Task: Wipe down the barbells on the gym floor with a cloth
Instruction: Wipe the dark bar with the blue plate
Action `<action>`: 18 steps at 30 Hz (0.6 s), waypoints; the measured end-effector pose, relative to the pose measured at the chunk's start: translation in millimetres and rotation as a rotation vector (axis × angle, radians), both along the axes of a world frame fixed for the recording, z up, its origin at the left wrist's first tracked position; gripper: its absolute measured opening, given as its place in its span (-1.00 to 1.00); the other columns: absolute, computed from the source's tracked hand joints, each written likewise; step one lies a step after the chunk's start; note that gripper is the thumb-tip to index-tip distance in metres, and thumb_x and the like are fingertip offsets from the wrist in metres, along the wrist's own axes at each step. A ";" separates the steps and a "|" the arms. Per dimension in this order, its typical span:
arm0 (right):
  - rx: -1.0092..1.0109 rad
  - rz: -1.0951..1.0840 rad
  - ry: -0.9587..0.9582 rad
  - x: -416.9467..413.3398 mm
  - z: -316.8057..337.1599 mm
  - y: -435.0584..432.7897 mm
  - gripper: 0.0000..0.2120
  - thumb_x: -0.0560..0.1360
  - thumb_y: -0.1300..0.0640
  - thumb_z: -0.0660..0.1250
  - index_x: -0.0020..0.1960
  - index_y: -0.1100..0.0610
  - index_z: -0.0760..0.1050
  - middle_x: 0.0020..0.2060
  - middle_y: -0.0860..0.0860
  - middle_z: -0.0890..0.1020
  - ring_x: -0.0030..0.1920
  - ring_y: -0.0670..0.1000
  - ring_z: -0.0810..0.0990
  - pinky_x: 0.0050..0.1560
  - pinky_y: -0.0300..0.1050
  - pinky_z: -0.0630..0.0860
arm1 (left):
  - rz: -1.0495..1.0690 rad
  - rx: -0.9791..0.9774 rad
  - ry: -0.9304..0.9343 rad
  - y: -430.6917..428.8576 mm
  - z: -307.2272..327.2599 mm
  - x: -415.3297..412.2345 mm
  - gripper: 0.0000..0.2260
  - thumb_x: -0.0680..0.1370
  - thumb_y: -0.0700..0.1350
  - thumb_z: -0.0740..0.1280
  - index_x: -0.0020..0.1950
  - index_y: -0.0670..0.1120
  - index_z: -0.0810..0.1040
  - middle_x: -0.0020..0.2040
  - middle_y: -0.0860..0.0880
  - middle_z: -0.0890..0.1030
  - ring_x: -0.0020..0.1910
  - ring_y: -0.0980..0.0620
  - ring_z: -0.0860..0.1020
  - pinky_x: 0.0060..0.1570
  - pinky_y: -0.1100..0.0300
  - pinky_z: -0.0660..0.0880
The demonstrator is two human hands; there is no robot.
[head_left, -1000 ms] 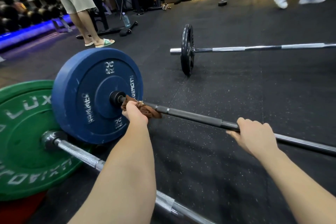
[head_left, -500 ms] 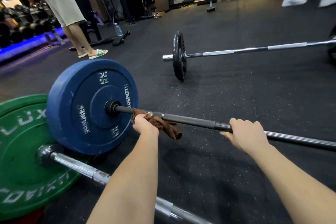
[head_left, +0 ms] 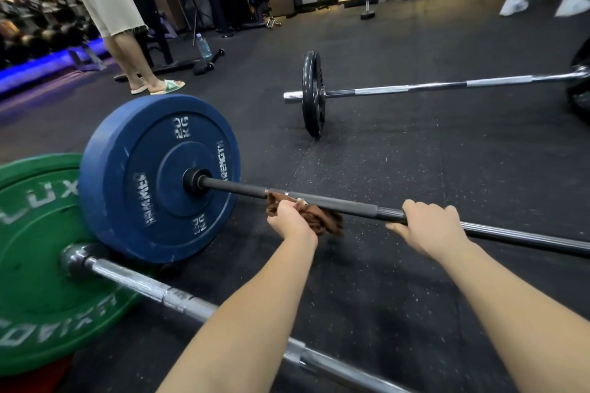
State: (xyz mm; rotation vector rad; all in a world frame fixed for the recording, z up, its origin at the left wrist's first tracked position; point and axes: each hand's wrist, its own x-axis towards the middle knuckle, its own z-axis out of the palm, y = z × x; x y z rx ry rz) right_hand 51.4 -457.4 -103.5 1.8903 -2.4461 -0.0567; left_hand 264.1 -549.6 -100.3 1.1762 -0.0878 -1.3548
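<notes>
The left hand (head_left: 289, 222) pinched a brown cloth (head_left: 322, 221) against the bar (head_left: 236, 187); the right hand (head_left: 427, 226) wrapped its grip round the bar. The blue plate (head_left: 143, 175) read "HAMMER STRENGTH", "20 KG".

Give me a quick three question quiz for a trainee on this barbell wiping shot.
1. True or false: the left hand holds the brown cloth on the dark bar.
2. Which colour is the plate on that bar? A green, B blue, C black.
3. Which hand grips the bar bare, with no cloth?
Key: 1 true; 2 B, the blue plate; 3 the right hand.
</notes>
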 end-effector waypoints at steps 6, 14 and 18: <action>-0.007 0.003 -0.004 0.0 -1.5 -0.5 -0.57 0.63 -0.36 0.06 0.04 0.02 0.30 0.05 -0.05 0.61 0.09 0.08 0.59 -0.03 0.01 0.27 | 0.114 0.031 -0.043 -23.1 9.2 21.4 -0.44 0.53 -0.34 0.20 0.53 -0.08 0.31 0.20 -0.17 0.59 0.01 -0.15 0.66 0.17 -0.16 0.59; -0.014 0.007 0.005 -1.2 -0.6 0.5 -0.58 0.63 -0.36 0.05 0.03 0.01 0.28 0.04 -0.06 0.61 0.06 0.07 0.59 -0.04 -0.01 0.26 | -0.086 0.057 -0.116 -5.1 8.7 15.3 -0.36 0.58 -0.27 0.23 0.61 0.08 0.13 0.26 -0.18 0.57 0.12 -0.21 0.63 0.26 -0.28 0.52; -0.020 0.015 0.004 -0.2 -0.9 1.4 -0.58 0.63 -0.35 0.06 0.02 0.02 0.26 0.05 -0.05 0.61 0.09 0.08 0.59 -0.04 0.00 0.25 | -0.127 0.039 -0.090 8.1 5.0 -15.1 -0.38 0.50 -0.18 0.33 0.51 0.05 0.19 0.08 -0.13 0.62 -0.12 -0.08 0.64 -0.01 -0.04 0.60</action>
